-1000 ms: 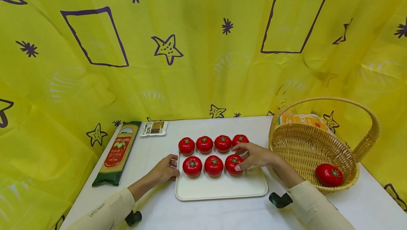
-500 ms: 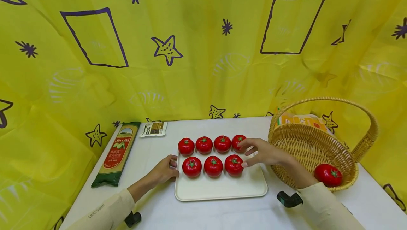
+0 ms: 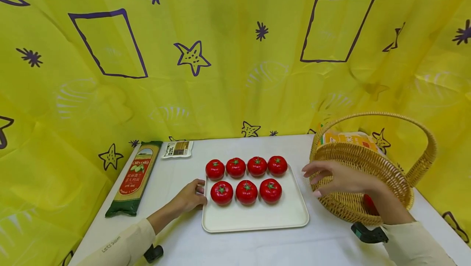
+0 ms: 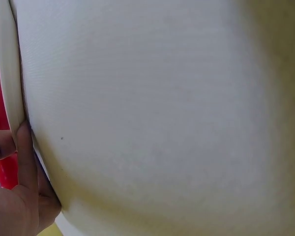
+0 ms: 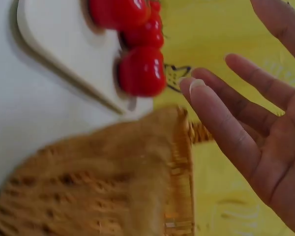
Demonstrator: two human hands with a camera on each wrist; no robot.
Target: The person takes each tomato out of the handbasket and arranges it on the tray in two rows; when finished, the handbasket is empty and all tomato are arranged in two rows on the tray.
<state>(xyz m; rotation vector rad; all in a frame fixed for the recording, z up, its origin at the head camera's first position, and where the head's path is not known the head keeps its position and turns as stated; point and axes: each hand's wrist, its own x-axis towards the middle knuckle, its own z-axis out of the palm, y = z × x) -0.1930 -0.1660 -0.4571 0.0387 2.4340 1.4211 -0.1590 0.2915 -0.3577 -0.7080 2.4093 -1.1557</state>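
On a cream tray (image 3: 254, 220) sit several red tomatoes in two rows, with three tomatoes (image 3: 247, 192) in the front one. My left hand (image 3: 189, 196) holds the tray's left edge; in the left wrist view thumb and fingers (image 4: 27, 164) pinch its rim. Nothing is in my right hand (image 3: 340, 178), which hovers in front of the wicker basket (image 3: 353, 151) with its fingers apart and relaxed. Another tomato (image 3: 369, 204) lies inside the basket, partly hidden behind my right forearm. The right wrist view has the open palm (image 5: 280, 162) beside the basket rim.
A green and red pasta packet (image 3: 136, 178) lies along the table's left side, near a small white sachet (image 3: 177, 149). Behind the basket is an orange bag (image 3: 353, 138). The basket's tall handle (image 3: 428, 151) arches up at right. A yellow curtain (image 3: 228, 94) hangs behind the table.
My right hand has left the tomatoes at the tray's right end and moved rightward to the basket, carrying nothing. My left hand and the tomatoes have stayed in place.
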